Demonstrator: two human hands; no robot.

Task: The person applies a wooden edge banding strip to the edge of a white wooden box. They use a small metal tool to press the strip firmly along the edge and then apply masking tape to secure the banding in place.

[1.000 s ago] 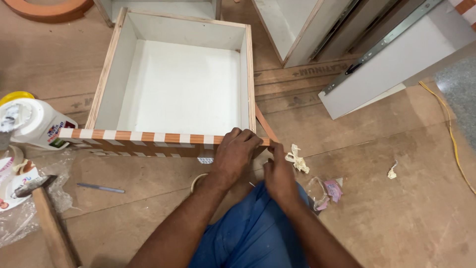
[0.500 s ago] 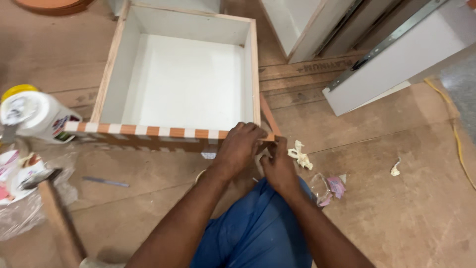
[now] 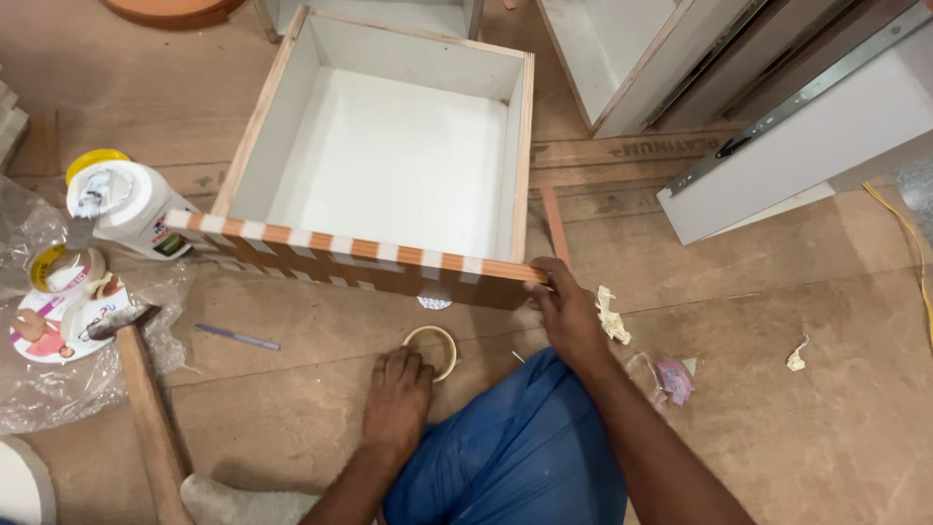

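A: Body check, head cam. What's worn?

B: 2 bare forearms in frame, no sleeves visible on either. No watch, no bands, no gloves, no rings that I can make out.

A: Hands?

B: left hand [image 3: 397,401] and right hand [image 3: 569,316], both bare. Short nails, as far as the frame resolves.

A: Legs?

B: Blue trousers [image 3: 505,457], plain cloth, a few soft folds over the knee. No pockets, seams or markings visible.

A: Feet?

B: Can't tell. A pale rounded shape sits at the bottom edge beside the left forearm, too cropped to identify.
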